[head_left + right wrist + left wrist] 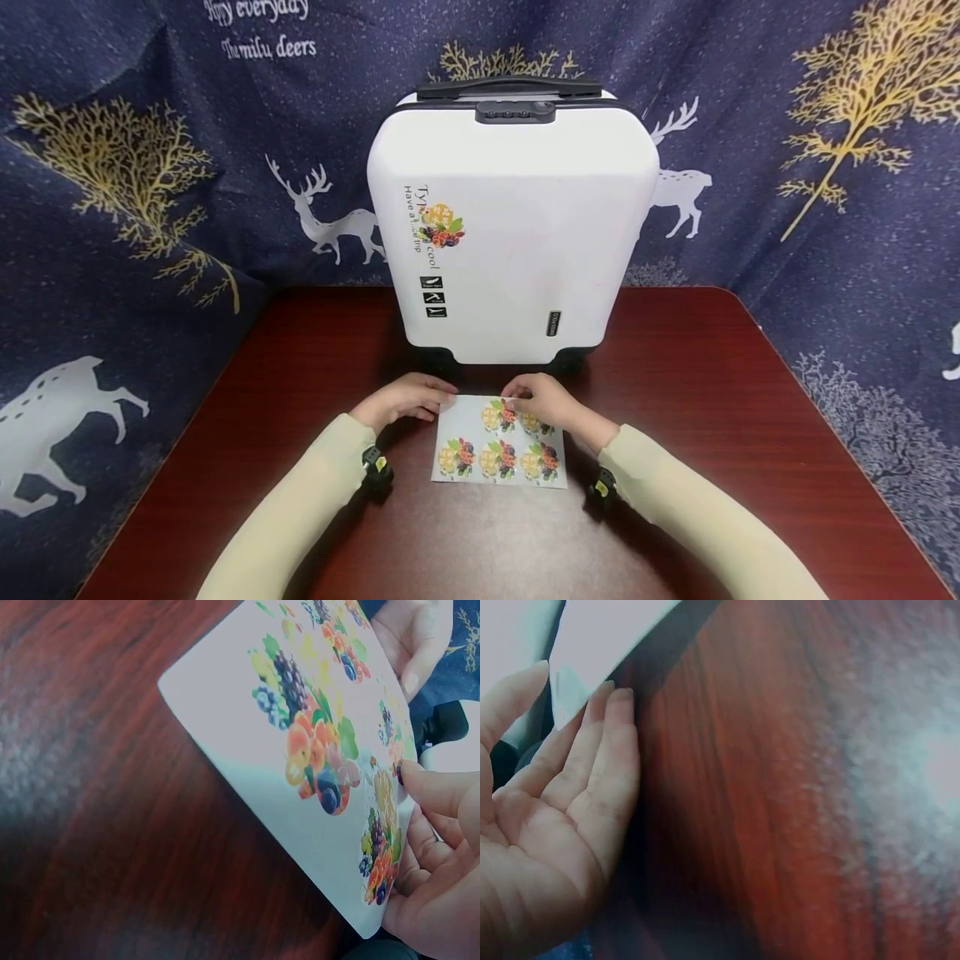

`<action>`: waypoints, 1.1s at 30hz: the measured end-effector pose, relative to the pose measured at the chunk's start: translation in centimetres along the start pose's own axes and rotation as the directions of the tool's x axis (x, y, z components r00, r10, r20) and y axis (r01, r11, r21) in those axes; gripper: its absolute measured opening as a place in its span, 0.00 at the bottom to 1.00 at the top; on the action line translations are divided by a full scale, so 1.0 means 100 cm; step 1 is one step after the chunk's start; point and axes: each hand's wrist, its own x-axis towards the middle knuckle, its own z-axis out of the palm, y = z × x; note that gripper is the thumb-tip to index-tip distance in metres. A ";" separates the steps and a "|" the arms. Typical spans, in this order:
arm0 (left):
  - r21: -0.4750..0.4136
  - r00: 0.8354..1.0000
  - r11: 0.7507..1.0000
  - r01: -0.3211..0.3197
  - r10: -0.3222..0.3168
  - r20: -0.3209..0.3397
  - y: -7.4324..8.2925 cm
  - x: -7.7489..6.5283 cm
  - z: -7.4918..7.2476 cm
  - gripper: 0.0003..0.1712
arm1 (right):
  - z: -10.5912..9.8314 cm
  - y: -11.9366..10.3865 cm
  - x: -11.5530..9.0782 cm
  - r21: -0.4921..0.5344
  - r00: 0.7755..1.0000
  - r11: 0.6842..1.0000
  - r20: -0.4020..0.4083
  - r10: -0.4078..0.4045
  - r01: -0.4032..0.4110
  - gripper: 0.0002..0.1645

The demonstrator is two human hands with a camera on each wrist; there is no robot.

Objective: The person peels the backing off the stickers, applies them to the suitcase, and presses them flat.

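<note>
A white sheet of fruit stickers (462, 422) lies between my hands in front of the suitcase. Several colourful fruit clusters are on it, and its upper left spot is blank. My left hand (408, 397) pinches the sheet's upper left corner; in the left wrist view the thumb is on one side of the sheet (611, 645) and the fingers on the other. At the far edge, right of the middle, my right hand (546, 402) grips the sheet, its thumb over a fruit sticker (381, 859) and its other fingers behind, partly hidden.
A white suitcase (517, 242) stands upright at the back of the dark red table (690, 400). One fruit sticker (441, 227) sits over lettering on its left side. Behind hangs a blue cloth (225, 150) with deer and trees.
</note>
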 end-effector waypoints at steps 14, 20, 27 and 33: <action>0.096 0.999 0.995 -0.025 0.027 -0.025 0.021 0.007 0.012 0.25 | 0.002 -0.003 -0.005 0.036 1.000 0.999 0.006 0.016 -0.016 0.08; 0.155 0.999 0.987 -0.032 0.037 -0.034 0.026 0.009 0.015 0.23 | 0.002 -0.005 -0.006 0.064 1.000 0.998 0.009 0.008 -0.009 0.08; 0.180 0.999 0.983 -0.036 0.041 -0.023 0.028 0.010 0.017 0.23 | 0.000 -0.007 -0.008 0.071 1.000 0.997 0.005 0.009 -0.010 0.08; 0.189 0.999 0.981 -0.035 0.039 -0.019 0.027 0.013 0.018 0.22 | 0.002 -0.006 -0.008 0.074 1.000 0.997 0.006 0.020 -0.020 0.07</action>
